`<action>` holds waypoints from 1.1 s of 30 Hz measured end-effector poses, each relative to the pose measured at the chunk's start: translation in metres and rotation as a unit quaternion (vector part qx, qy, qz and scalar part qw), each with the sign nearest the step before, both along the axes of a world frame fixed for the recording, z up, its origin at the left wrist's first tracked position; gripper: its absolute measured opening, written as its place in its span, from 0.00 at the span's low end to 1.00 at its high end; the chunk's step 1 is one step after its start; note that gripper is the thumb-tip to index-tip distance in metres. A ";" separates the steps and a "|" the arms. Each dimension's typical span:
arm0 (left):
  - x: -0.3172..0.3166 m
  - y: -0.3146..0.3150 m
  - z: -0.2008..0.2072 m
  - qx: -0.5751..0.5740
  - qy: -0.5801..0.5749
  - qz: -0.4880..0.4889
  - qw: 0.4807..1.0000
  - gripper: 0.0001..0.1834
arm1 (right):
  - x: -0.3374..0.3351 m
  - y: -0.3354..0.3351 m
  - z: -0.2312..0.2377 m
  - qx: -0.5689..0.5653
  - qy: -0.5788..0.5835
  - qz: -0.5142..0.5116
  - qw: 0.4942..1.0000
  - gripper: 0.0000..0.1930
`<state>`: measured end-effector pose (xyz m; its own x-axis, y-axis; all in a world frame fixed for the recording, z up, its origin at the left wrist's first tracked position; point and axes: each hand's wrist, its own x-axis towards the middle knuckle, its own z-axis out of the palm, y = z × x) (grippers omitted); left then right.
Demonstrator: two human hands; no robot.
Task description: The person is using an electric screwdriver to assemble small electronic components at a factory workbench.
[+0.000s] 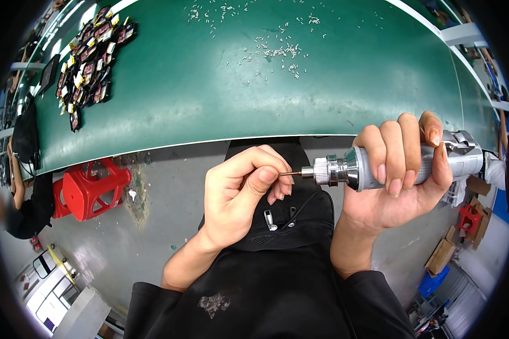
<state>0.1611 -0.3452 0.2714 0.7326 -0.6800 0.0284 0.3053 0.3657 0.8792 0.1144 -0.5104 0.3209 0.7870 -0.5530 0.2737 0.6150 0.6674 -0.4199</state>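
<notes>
My right hand (pixel 401 169) is wrapped round a grey electric screwdriver (pixel 369 168), held level with its silver collar toward the left. A thin screwdriver bit (pixel 292 173) sticks out of that collar. Thumb and forefinger of my left hand (pixel 240 189) pinch the bit near its tip, so the very end is hidden. Both hands are over my lap, just in front of the table edge. Far off on the green table (pixel 181 96) lie many small pale screws or pins (pixel 285 52), loosely scattered.
A heap of small black packs with yellow and white labels (pixel 90 62) lies at the table's left. Red stools (pixel 90 189) stand on the floor below it. A person in black (pixel 31 203) is at the far left. Cardboard (pixel 444 251) leans at the lower right.
</notes>
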 end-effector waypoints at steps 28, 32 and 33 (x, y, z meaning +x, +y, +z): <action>0.137 0.039 0.034 0.311 -0.406 0.257 0.820 0.13 | 0.016 -0.007 -0.025 0.040 0.110 -0.070 0.991 0.05; 0.242 0.043 0.070 0.483 -0.447 0.293 0.693 0.17 | 0.027 0.000 -0.032 0.073 0.145 -0.057 0.985 0.05; 0.269 0.040 0.081 0.525 -0.458 0.299 0.652 0.17 | 0.029 0.001 -0.033 0.074 0.141 -0.052 0.986 0.05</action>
<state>0.4298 -0.3054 0.3521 0.8786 -0.2765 0.3894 -0.4444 -0.7720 0.4544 0.1436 -0.5090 0.2881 0.7578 -0.6514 -0.0381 0.5552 0.6744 -0.4867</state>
